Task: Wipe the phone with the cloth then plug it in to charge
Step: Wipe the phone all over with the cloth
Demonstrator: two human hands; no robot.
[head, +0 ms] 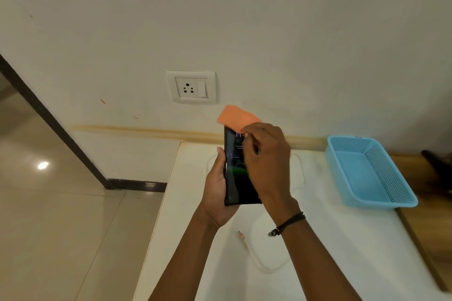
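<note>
A black phone [235, 176] with its screen lit is held upright above the white table, gripped along its left edge and bottom by my left hand [216, 188]. My right hand [266, 164] covers the right part of the screen and pinches an orange cloth [236, 118], which sticks out past the phone's top edge. A white charging cable [254, 255] lies looped on the table below my hands, its plug end with an orange mark [241, 235] near my left forearm. A white wall socket [191, 87] with a switch sits on the wall above the phone.
The white table [190, 203] ends at its left edge over a tiled floor [61, 215]. A light blue mesh basket [369, 171] stands on the right of the table. A wooden surface [425, 222] lies further right, with a dark object at its far end.
</note>
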